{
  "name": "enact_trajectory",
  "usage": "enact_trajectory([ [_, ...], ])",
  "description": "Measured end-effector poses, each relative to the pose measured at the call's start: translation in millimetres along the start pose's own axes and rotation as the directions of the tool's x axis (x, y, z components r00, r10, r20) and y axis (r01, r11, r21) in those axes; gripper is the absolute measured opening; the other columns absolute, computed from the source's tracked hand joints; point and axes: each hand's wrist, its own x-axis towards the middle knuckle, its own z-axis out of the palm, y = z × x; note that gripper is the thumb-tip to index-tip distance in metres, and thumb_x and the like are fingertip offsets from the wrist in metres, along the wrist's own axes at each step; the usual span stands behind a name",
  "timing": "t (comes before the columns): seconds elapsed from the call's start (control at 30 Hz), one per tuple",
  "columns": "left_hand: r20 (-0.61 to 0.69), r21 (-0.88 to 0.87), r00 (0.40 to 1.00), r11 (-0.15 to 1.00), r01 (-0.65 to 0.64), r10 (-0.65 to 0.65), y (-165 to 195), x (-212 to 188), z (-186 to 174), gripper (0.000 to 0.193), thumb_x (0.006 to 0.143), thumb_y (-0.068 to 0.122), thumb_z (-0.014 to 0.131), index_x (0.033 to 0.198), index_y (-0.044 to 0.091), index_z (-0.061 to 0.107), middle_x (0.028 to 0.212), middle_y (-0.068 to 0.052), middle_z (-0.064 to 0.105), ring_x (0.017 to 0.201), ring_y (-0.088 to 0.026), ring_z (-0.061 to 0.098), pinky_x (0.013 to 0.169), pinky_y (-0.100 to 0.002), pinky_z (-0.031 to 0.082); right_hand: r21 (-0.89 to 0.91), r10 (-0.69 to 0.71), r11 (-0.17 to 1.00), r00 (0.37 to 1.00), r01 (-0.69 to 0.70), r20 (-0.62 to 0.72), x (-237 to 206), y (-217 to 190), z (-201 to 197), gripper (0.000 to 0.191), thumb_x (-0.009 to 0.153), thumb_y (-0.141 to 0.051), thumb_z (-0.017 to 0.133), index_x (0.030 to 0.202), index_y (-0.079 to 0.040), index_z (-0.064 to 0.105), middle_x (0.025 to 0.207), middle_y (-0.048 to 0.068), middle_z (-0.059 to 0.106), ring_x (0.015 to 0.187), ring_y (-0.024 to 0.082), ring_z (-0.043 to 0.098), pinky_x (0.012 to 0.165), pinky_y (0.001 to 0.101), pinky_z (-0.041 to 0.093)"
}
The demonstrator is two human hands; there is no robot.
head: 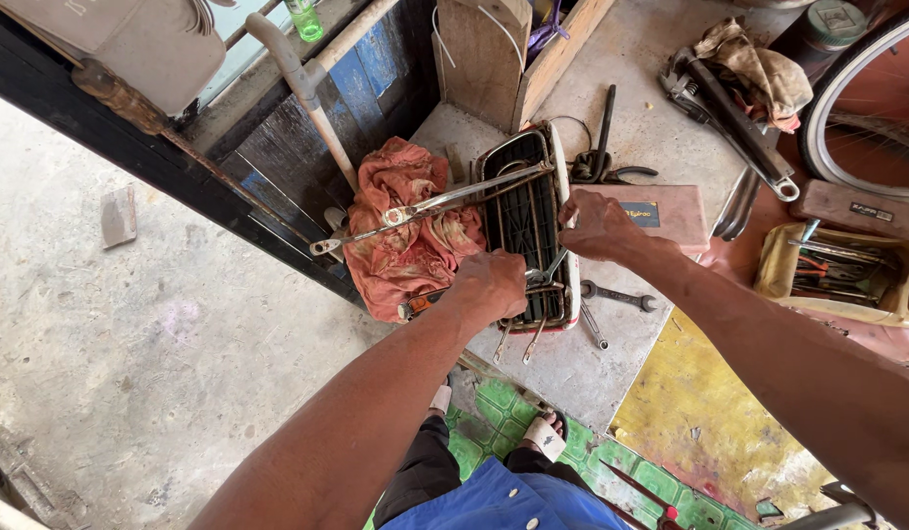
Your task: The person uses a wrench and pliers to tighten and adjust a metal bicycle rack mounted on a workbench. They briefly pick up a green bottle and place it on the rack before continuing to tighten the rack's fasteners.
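The left hand's fingers are curled tight around an orange-handled tool and press its tip against the near end of the chrome wire-framed bicycle carrier rack with its black slatted middle. The right hand's fingers are pinched over the rack's right-hand rim, steadying it.

The rack stands on edge on the grey concrete desk. Its long axis runs from the person outward, its far end pointing at the upright wooden block and its loose chrome stays angling off to its left, across the crumpled red-orange rag.

Propped on one narrow edge, the rack could probably tip or twist if the tool pushes sideways. The tip might slip off the fitting toward the holding fingers. The stays might swing and catch the rag. Just right of the rack lie open-ended steel spanners and a pink flat box, which a sliding rack could knock.
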Motion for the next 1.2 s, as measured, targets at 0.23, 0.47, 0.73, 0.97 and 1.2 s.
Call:
enact_trajectory([
  [0.23,0.034,-0.02,0.999,1.0,0.002,-0.001,-2.8,-5.7,-5.2,0.035,0.081,0.008,0.068,0.113,-0.004,0.071,0.113,-0.021,0.071,0.102,-0.033,0.073,0.09,-0.042,0.059,0.095,-0.013,0.995,0.997,0.02,-0.07,-18.2,-15.3,-5.0,0.039,0.093,-0.022,0.06,0.126,-0.006,0.046,0.076,0.021,0.068,0.061,0.03,0.066,0.059,0.0484,0.057],
  [0.47,0.198,-0.107,0.975,0.987,0.121,-0.098,-18.5,-9.9,-15.7,0.029,0.083,0.006,0.064,0.109,-0.004,0.069,0.102,-0.018,0.074,0.086,-0.028,0.074,0.076,-0.038,0.06,-0.013,-0.176,0.984,0.962,0.177,-0.209,-23.9,-32.1,4.1,0.036,0.102,-0.036,0.063,0.123,-0.01,0.05,0.065,0.021,0.068,0.056,0.031,0.062,0.06,0.0539,0.051],
  [0.73,0.314,-0.291,0.943,0.934,0.208,-0.113,-34.2,-6.6,-17.6,0.023,0.086,0.005,0.061,0.107,-0.005,0.064,0.092,-0.014,0.076,0.065,-0.024,0.073,0.054,-0.033,0.059,0.141,-0.205,0.963,0.965,0.229,-0.167,-3.4,-17.0,9.0,0.036,0.079,-0.04,0.084,0.086,-0.006,0.074,0.083,0.01,0.073,0.073,0.022,0.071,0.068,0.0419,0.06],
  [0.97,0.285,-0.252,0.958,0.961,0.117,-0.042,-46.1,0.8,-6.2,0.02,0.085,0.011,0.065,0.093,-0.005,0.073,0.082,-0.011,0.076,0.059,-0.024,0.07,0.048,-0.036,0.054,0.275,-0.038,0.959,0.995,0.062,-0.09,-11.2,-13.8,3.3,0.03,0.087,-0.039,0.078,0.092,-0.009,0.078,0.073,0.005,0.072,0.063,0.015,0.067,0.055,0.0351,0.056],
  [1.2,0.296,-0.293,0.955,0.948,0.121,-0.03,-47.4,-3.4,-12.2,0.038,0.094,0.034,0.068,0.1,-0.004,0.066,0.082,-0.01,0.075,0.058,-0.022,0.068,0.052,-0.037,0.055,0.227,-0.074,0.971,0.997,0.071,0.006,-30.0,-22.3,-5.2,0.033,0.09,-0.038,0.075,0.089,-0.005,0.079,0.064,0.005,0.069,0.046,0.01,0.047,0.039,0.0294,0.035],
])
